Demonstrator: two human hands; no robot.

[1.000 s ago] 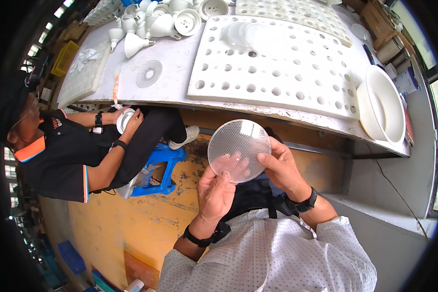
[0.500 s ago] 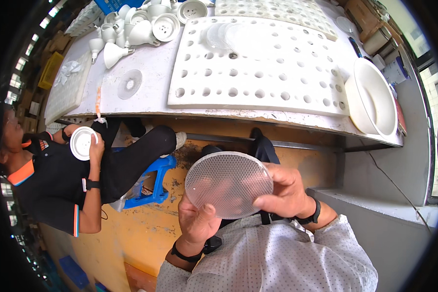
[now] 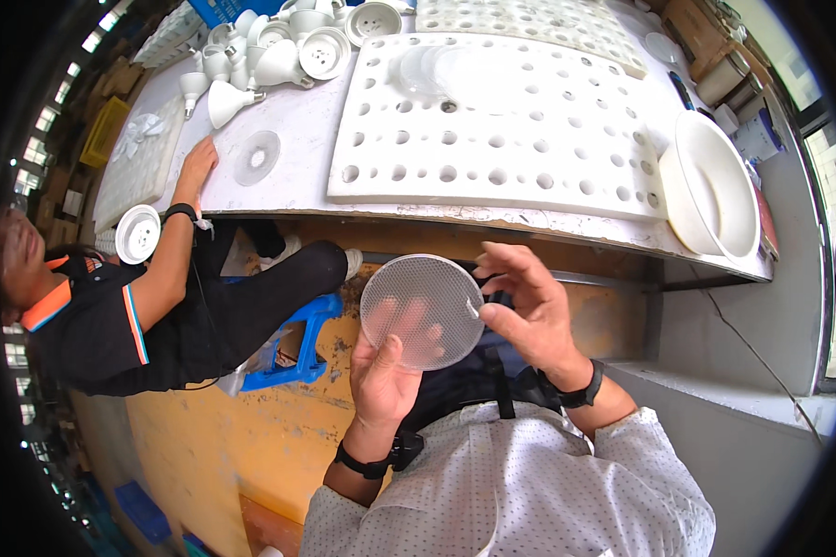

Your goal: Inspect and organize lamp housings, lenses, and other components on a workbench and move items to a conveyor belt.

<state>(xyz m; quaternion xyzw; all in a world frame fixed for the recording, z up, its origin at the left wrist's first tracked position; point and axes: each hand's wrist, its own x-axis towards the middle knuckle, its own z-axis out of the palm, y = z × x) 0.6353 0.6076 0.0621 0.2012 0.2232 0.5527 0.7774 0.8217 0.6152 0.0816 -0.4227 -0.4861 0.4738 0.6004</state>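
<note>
A clear round lens cover [image 3: 420, 302] with a fine honeycomb texture is tilted up in front of me. My left hand [image 3: 385, 381] grips its lower left edge, thumb on the near face and fingers showing through from behind. At the right rim, my right hand [image 3: 534, 320] is open, its fingers spread and its thumb tip beside or touching the edge; I cannot tell which. A small white mark [image 3: 471, 308] shows on the cover near that thumb, either a glint or a scrap. Another clear disc [image 3: 256, 158] lies on the table to the left.
A white foam board [image 3: 539, 172] with rows of holes covers much of the table, several clear discs [image 3: 432, 72] on it. A white basin [image 3: 711, 190] stands right. White lamp housings [image 3: 279, 65] crowd the back left. A co-worker [image 3: 93, 316] sits left beside a blue stool [image 3: 302, 343].
My right hand has let go of the cover's rim and opened; the cover has turned to a rounder, more upright view. The co-worker's one hand has reached onto the table.
</note>
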